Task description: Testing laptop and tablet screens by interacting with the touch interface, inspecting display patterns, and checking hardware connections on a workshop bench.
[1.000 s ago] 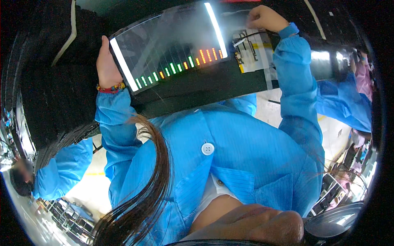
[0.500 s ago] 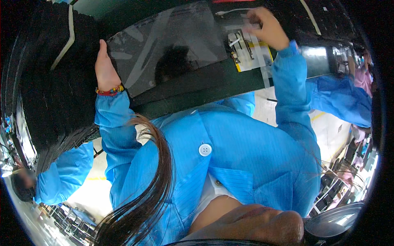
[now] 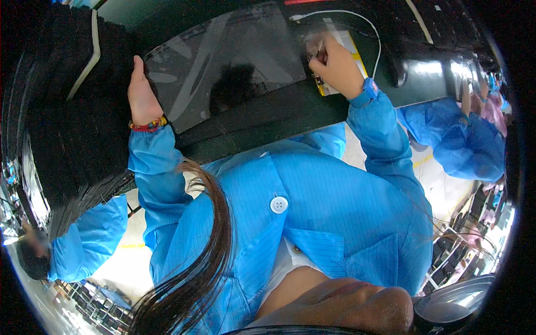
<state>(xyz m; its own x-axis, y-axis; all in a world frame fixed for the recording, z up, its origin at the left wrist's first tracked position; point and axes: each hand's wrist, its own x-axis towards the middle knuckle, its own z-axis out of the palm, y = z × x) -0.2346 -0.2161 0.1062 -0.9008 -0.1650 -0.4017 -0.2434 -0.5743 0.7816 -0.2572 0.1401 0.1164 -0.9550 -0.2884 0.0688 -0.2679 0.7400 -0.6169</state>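
A dark glossy flat panel [image 3: 251, 56] with pale streaks of reflection lies on the dark green table. My left hand [image 3: 144, 96] is flat along the panel's left edge, fingers stretched out, a beaded bracelet [image 3: 149, 124] at its wrist. Beyond the panel's right side, my right hand [image 3: 339, 66] is over a white and yellow flat piece [image 3: 352, 44] and covers much of it. Its fingers are curled together in a pinch, slightly blurred; what is between them cannot be made out.
A white cable [image 3: 375, 33] curves behind my right hand. Stacked black sheets [image 3: 61, 128] rise at the left, and more black material [image 3: 441, 28] stands at the far right. Blue-sleeved people sit on both sides, one sleeve [image 3: 89, 240] at the left and another [image 3: 463, 139] at the right.
My right hand has moved down and left onto the white and yellow piece. A clear strip that crossed this piece no longer shows there. My left hand stays at the panel's edge.
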